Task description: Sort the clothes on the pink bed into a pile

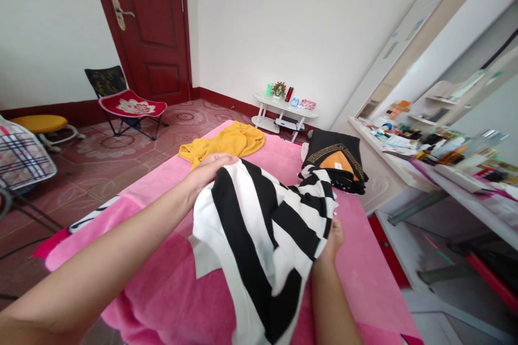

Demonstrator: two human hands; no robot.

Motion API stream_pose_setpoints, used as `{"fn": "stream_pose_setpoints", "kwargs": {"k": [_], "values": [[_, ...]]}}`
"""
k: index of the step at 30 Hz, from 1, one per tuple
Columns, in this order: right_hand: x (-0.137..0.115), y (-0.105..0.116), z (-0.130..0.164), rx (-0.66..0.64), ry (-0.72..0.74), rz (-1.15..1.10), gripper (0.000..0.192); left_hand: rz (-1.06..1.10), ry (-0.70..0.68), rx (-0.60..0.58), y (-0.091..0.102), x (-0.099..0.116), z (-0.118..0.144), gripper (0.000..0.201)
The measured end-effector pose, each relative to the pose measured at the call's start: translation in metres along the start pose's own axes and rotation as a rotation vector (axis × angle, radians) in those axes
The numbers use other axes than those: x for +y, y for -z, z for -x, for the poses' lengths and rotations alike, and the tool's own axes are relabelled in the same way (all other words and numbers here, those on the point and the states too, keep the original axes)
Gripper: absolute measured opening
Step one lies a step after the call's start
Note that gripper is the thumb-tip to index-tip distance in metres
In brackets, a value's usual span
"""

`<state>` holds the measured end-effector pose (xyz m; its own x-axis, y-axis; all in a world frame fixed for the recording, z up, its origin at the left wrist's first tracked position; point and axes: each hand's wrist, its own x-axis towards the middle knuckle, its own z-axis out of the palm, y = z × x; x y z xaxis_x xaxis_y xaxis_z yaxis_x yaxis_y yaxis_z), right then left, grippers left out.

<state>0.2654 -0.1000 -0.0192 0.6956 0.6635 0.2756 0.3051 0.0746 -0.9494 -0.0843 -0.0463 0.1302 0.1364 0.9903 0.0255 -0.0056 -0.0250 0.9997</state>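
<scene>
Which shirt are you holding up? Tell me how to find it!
Look at the pink bed cover. Above its middle, the left hand and right hand hold a striped garment. Its broad black-and-white stripes distinguish it from the plain yellow garment.

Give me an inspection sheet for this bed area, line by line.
Surface: pink blanket over the bed.
Job's things: black-and-white striped garment, lifted off the blanket.
Clutter: yellow garment; black folded clothes.
Hands: left hand grips the striped garment's top edge; right hand holds its right edge.
Cables: nothing seen.
Surroundings: red door, folding chair, white side table, cluttered shelf.
</scene>
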Motion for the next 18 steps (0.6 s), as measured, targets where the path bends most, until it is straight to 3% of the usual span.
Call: {"fn": "stream_pose_setpoints", "kwargs": {"k": [3,5,7,9,11,14,16,18], "values": [[-0.005,-0.012,0.005,-0.013,-0.09,-0.216,0.035,-0.276,-0.07,0.242,0.008,-0.032,-0.028,0.013],[-0.009,-0.014,0.007,-0.025,-0.117,-0.286,0.033,-0.371,-0.11,0.301,0.008,-0.047,-0.029,0.006],[-0.015,-0.013,0.01,0.008,-0.063,-0.248,0.031,-0.443,-0.209,0.278,0.002,-0.053,-0.015,0.011],[-0.025,-0.011,0.014,0.053,0.027,-0.191,0.029,-0.605,-0.349,0.171,-0.012,-0.054,0.011,0.014],[-0.043,-0.011,0.021,0.082,0.109,-0.168,0.026,-0.79,-0.436,-0.011,-0.033,-0.059,0.042,0.021],[-0.085,-0.019,0.032,0.054,0.214,-0.179,0.022,-0.869,-0.386,-0.184,-0.072,-0.073,0.084,0.053],[-0.118,-0.028,0.035,-0.07,0.309,-0.149,0.02,-0.894,-0.423,-0.24,-0.094,-0.083,0.103,0.069],[-0.144,-0.041,0.032,-0.291,0.431,-0.045,0.019,-0.883,-0.517,-0.351,-0.109,-0.087,0.114,0.057]]}}
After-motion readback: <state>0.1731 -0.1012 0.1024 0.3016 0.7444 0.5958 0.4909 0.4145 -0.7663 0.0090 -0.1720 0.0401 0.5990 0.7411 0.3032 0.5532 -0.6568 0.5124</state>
